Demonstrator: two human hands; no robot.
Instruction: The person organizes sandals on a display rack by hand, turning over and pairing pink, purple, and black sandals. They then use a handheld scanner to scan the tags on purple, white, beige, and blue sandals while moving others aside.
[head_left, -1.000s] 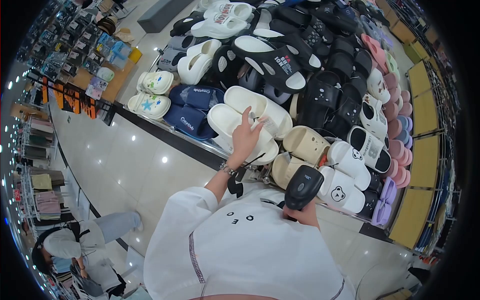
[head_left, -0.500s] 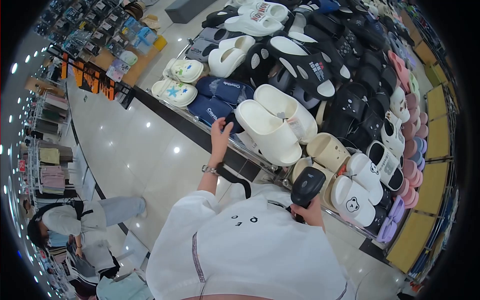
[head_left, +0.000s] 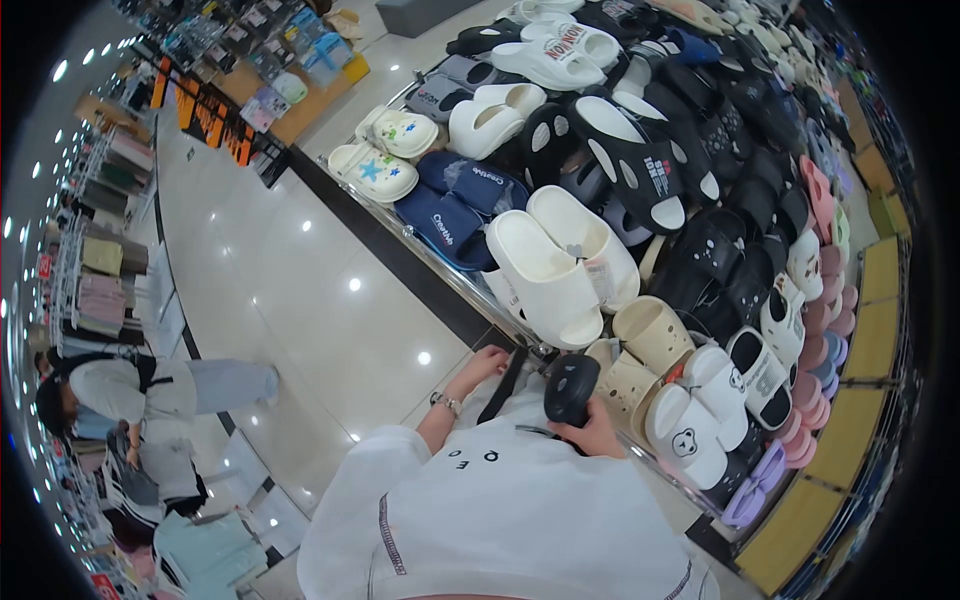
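Note:
In my right hand (head_left: 592, 430) is a black barcode scanner (head_left: 572, 388), its handle gripped in front of my white shirt. My left hand (head_left: 485, 366) hovers near the front corner of the metal-railed shoe display, fingers slightly bent and apart. A black strap (head_left: 503, 385) hangs right beside the left fingertips. Just beyond both hands lies a pair of white slides (head_left: 545, 280) with a tag attached. Beige clogs (head_left: 625, 385) sit next to the scanner, and white bear-print slides (head_left: 688, 425) are to their right.
Navy slippers (head_left: 450, 220) and white clogs with star charms (head_left: 375, 170) line the rail on the left. Black slides (head_left: 720, 245) pile up behind. Yellow shelving (head_left: 850, 345) borders the right side. A person (head_left: 125, 390) stands by clothing racks at left.
My left hand has come back from the navy slippers toward my body, near the strap. The scanner in my right hand has shifted slightly left, and the view has turned a little.

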